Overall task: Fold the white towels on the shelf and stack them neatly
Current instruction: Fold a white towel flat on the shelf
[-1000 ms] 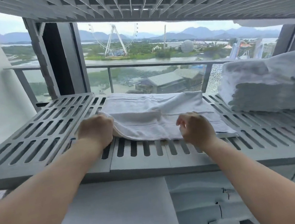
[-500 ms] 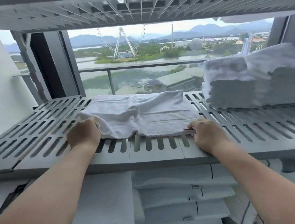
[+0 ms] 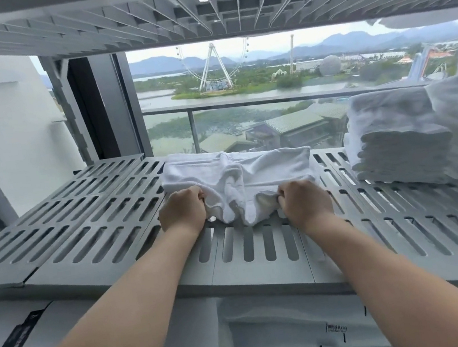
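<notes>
As your left hand [image 3: 182, 209] and right hand [image 3: 304, 202] each close their grip on the bunched near hem of the white terry towel [image 3: 251, 170] at the middle of the grey slatted shelf [image 3: 81, 223], you seem mid-fold: next, carry that hem evenly toward the back edge.

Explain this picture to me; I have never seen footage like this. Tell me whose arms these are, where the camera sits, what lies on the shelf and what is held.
There is no machine here. A person works with bare hands, and a camera worn on the head looks forward and down, so the arms reach in from below. The left hand and right hand each grip the near edge of a white towel, which lies bunched on a grey slotted shelf. To the right on it stands a stack of folded towels, apart from the held one. An upper shelf hangs overhead, more white linen lies below, and a window is behind.
</notes>
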Tool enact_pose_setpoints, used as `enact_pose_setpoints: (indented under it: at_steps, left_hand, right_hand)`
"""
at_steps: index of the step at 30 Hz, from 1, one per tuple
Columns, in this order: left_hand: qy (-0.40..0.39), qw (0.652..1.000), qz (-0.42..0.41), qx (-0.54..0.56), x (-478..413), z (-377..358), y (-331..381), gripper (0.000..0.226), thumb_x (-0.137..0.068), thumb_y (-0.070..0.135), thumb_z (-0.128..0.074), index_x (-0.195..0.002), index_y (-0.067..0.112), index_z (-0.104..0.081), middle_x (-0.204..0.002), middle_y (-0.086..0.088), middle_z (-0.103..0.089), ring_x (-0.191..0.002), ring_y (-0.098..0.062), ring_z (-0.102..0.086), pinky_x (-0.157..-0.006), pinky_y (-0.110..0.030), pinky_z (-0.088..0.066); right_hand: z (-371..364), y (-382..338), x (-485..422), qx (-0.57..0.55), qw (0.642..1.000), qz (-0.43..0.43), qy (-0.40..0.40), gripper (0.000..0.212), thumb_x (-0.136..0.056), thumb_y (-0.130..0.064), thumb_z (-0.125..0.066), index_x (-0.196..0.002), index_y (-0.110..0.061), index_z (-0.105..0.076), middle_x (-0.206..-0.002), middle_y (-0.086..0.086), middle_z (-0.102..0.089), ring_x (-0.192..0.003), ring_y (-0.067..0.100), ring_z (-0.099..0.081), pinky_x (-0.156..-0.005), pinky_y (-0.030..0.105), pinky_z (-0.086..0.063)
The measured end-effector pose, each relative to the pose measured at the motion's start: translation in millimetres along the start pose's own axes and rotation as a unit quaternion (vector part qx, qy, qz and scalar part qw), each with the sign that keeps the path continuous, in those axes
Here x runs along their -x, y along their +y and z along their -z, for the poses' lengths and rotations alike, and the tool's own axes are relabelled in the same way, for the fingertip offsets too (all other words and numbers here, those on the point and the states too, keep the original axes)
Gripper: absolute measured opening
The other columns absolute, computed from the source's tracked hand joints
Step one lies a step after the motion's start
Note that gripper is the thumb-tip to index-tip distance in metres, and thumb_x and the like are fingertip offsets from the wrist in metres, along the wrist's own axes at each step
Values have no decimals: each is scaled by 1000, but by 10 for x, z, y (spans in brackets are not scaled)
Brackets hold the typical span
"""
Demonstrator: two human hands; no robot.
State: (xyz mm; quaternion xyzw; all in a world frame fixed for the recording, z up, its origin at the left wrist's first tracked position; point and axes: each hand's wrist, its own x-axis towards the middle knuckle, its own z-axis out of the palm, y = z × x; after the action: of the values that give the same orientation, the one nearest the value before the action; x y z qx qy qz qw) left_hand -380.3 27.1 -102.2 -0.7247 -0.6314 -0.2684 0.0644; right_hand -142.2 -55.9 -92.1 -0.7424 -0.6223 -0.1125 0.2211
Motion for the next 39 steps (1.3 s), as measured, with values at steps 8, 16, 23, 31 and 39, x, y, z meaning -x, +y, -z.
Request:
enact_pose_setpoints:
  at_steps: [8, 16, 23, 31, 39]
  left_hand:
    - [-73, 997, -22, -20, -938, -487, 206, 31, -98, 19, -42, -120, 26, -63, -117, -3, -67, -105, -26, -63, -71, -33, -42]
    - [-101, 995, -7, -3, -1455, -684, 272, 36, -102, 17, -32, -118, 24, -64, -118, -8, -67, -106, -31, -64, -73, -36, -43]
    - [59, 980, 184, 47, -1480, -471, -390, 27, -92, 2, -40, -108, 12, -59, -99, -18, -68, -89, -38, -63, -67, -40, -42]
    - [127, 945, 241, 182, -1361, -387, -240, 18, -99, 11, -39, -101, 18, -55, -95, -14, -66, -78, -32, -51, -67, -39, -37]
    - [154, 960, 93, 214, -1205, -410, -185, 20, -104, 16, -44, -101, 8, -61, -90, -14, -70, -67, -24, -55, -57, -30, -36]
  right_hand:
    - [-476, 74, -886, 22, 999, -47, 13, 18, -99, -13, -39, -102, -19, -56, -92, 5, -69, -78, 28, -60, -56, 31, -39]
    - [-729, 376, -1338, -24, 988, -149, 34, 26, -97, -10, -37, -106, -11, -61, -101, 16, -66, -91, 35, -66, -65, 33, -40]
    - [-571, 803, -1296, -207, 911, -304, 188, 26, -96, -10, -43, -102, -4, -68, -103, 24, -68, -95, 40, -60, -72, 34, -36]
    - [-448, 762, -1204, -326, 846, -322, 271, 27, -95, -10, -44, -103, -6, -69, -100, 22, -72, -93, 40, -65, -75, 39, -47]
    - [-339, 680, -1104, -548, 753, -297, 211, 29, -104, -22, -39, -120, -26, -63, -63, 5, -72, -49, 25, -70, -37, 27, -46]
